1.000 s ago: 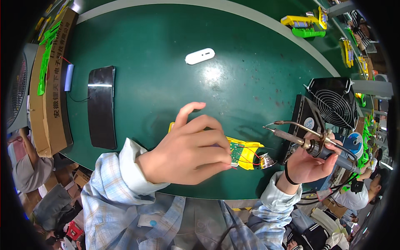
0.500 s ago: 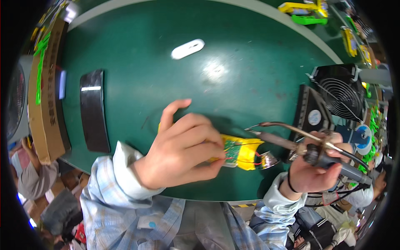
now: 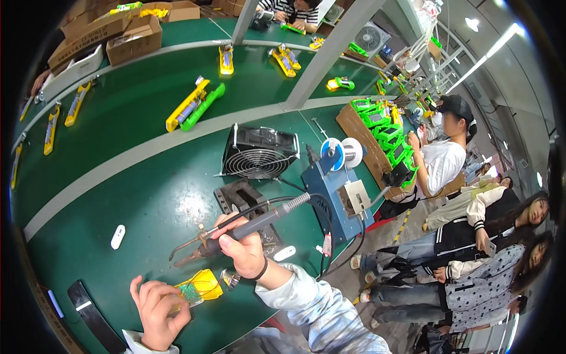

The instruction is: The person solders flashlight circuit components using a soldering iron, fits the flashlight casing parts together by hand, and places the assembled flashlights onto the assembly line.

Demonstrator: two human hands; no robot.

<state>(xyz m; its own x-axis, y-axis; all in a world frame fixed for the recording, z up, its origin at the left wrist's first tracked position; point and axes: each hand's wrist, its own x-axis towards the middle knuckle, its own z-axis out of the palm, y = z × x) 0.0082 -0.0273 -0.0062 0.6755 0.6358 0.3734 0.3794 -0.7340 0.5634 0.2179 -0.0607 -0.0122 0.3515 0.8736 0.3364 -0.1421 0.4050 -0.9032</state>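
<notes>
My right hand [image 3: 244, 251] grips a soldering iron [image 3: 262, 221] with a thin metal feed tube alongside. Its tip points down and left, just above the bench beyond a yellow plastic housing [image 3: 207, 284]. A green circuit board [image 3: 190, 292] lies in that housing, and a shiny metal cup [image 3: 230, 278] is at the housing's right end. At the board's left edge, my left hand [image 3: 158, 310] has thumb and fingers closed together on it, with the index finger raised. The fingertips partly cover the board.
A black fan [image 3: 259, 154], a dark metal stand [image 3: 236, 193] and a blue soldering unit [image 3: 330, 200] with solder spools stand beyond my right hand. White oval pieces [image 3: 118, 237] and a curved black panel [image 3: 97, 312] lie on the green bench. A co-worker [image 3: 439, 153] sits by a box of green parts.
The view has swung up and to the right, bringing in the neighbouring line and people. The soldering iron now angles across above the housing; my left hand shows at the board's left edge.
</notes>
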